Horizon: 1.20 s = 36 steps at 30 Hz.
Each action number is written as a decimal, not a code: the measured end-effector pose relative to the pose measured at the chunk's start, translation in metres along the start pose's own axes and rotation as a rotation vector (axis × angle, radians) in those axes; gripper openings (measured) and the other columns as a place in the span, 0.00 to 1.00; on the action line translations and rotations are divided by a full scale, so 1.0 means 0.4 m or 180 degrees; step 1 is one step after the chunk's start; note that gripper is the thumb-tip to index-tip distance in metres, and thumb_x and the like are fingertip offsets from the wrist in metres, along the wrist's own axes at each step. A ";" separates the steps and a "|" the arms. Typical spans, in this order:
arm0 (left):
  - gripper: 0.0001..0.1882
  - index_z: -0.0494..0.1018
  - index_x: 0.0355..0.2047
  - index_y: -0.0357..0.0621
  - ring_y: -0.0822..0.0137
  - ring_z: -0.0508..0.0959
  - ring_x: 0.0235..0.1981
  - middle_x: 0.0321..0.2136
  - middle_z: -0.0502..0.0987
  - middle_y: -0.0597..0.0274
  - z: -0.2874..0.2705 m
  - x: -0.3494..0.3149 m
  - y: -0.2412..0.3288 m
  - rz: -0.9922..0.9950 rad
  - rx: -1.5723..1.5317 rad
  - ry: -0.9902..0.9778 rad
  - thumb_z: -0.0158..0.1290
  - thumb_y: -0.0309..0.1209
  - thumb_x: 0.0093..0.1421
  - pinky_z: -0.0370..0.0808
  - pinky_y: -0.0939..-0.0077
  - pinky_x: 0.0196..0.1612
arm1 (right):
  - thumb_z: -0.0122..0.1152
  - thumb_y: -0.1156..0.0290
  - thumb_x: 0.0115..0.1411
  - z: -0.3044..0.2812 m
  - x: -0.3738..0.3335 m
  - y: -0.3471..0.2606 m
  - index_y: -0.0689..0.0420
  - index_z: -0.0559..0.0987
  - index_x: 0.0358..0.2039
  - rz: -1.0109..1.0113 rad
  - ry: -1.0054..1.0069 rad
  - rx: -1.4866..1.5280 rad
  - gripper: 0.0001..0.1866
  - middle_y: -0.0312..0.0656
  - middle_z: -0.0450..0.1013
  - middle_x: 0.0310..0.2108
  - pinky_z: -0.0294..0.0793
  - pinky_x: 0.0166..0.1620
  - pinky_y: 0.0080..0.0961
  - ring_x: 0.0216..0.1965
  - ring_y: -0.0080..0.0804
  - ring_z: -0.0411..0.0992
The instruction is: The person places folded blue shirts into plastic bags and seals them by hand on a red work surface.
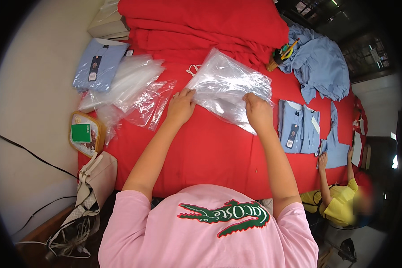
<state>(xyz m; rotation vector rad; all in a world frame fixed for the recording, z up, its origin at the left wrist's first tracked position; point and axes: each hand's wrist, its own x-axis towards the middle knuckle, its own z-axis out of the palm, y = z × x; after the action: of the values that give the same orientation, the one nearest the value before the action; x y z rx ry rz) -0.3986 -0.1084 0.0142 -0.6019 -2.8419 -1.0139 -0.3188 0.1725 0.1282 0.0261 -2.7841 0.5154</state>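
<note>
A clear plastic bag (225, 78) lies on the red cloth in front of me, shiny and slightly wrinkled. My left hand (182, 106) is closed at the bag's left corner, thumb and fingers pressed together on its edge. Toward the near right side, my right hand (258, 111) has its fingers curled over the plastic, pinching it. The bag looks flat, and no garment shows inside it. A white cord loop (193, 69) sits by its upper left edge.
Left are loose clear bags (129, 85), a bagged blue shirt (98, 67), a tray (100, 127) and a handbag (98, 172). Folded shirts (304, 127), a blue clothing pile (321, 62) and a pen holder (277, 60) stand right. A co-worker (339, 201) handles another shirt (337, 149).
</note>
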 end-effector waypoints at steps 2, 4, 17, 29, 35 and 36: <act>0.17 0.81 0.54 0.41 0.46 0.81 0.56 0.50 0.83 0.46 -0.014 0.022 0.010 0.0030 0.0317 -0.0087 0.56 0.31 0.68 0.76 0.49 0.61 | 0.60 0.66 0.71 -0.025 0.020 -0.007 0.54 0.85 0.41 0.0126 -0.0330 0.0098 0.08 0.51 0.83 0.33 0.80 0.39 0.47 0.35 0.54 0.82; 0.14 0.83 0.48 0.40 0.47 0.82 0.52 0.46 0.84 0.49 -0.033 0.049 0.024 -0.0086 0.0660 -0.0158 0.57 0.31 0.66 0.77 0.51 0.57 | 0.63 0.68 0.70 -0.052 0.034 -0.006 0.55 0.84 0.42 0.0022 -0.0701 0.0162 0.07 0.51 0.82 0.31 0.79 0.38 0.45 0.33 0.54 0.81; 0.23 0.78 0.64 0.53 0.43 0.70 0.69 0.67 0.70 0.42 -0.018 0.334 0.146 0.0844 -0.0024 0.0000 0.60 0.38 0.69 0.71 0.51 0.69 | 0.68 0.76 0.53 -0.061 -0.193 -0.069 0.58 0.82 0.35 -0.1200 -0.1448 0.0902 0.08 0.44 0.75 0.30 0.80 0.42 0.44 0.38 0.46 0.80; 0.23 0.78 0.60 0.40 0.41 0.74 0.63 0.65 0.70 0.41 0.126 0.366 0.048 0.0252 0.0064 -0.0470 0.60 0.39 0.69 0.74 0.52 0.64 | 0.77 0.66 0.57 0.175 -0.091 0.182 0.59 0.79 0.61 0.1455 -0.0397 0.0535 0.32 0.53 0.81 0.42 0.78 0.51 0.42 0.40 0.47 0.79; 0.24 0.82 0.49 0.33 0.48 0.85 0.40 0.34 0.84 0.47 -0.035 0.242 -0.010 -0.1213 -0.1139 -0.0149 0.58 0.46 0.71 0.79 0.54 0.49 | 0.72 0.70 0.64 0.043 -0.038 0.048 0.58 0.89 0.44 0.1241 -0.1103 0.1460 0.10 0.46 0.83 0.32 0.79 0.37 0.31 0.31 0.33 0.81; 0.25 0.82 0.48 0.33 0.50 0.85 0.38 0.31 0.84 0.49 -0.062 0.208 -0.034 -0.1414 -0.1447 -0.0034 0.58 0.47 0.72 0.78 0.54 0.47 | 0.71 0.71 0.65 0.014 -0.048 0.022 0.58 0.89 0.44 0.1011 -0.0969 0.1520 0.09 0.46 0.83 0.32 0.79 0.37 0.30 0.31 0.31 0.81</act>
<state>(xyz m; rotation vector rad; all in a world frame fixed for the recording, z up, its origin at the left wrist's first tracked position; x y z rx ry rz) -0.4824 -0.1052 0.0413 0.0229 -2.8216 -1.7515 -0.3028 0.1781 0.1144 -0.2556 -2.8909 1.3478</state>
